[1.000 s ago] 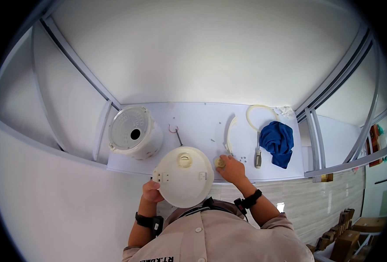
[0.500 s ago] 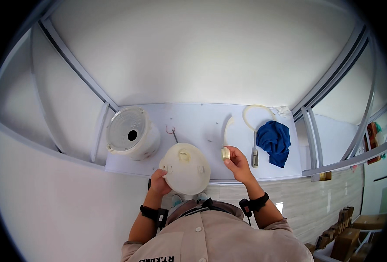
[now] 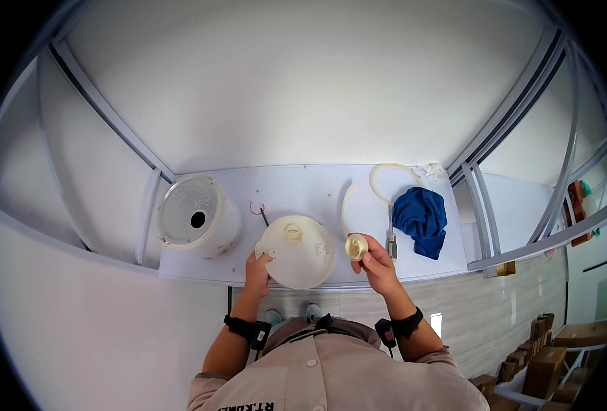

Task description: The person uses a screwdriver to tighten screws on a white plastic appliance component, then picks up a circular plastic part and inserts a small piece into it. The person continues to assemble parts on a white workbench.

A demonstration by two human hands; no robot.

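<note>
- Now, left hand (image 3: 257, 267) grips big round lid (image 3: 296, 252) by its left rim, mid-frame.
- Right hand (image 3: 377, 264): fingers pinch small round cap (image 3: 356, 247), just right of lid.
- Blue cloth (image 3: 421, 216) farther right; white pot (image 3: 197, 216) at left.

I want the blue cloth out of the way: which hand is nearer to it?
Right. The right hand, holding a small cream cap, sits just left of the blue cloth. The left hand grips the round white lid, farther away.

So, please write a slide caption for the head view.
Left hand holds white round lid; right hand holds small cream cap.
</note>
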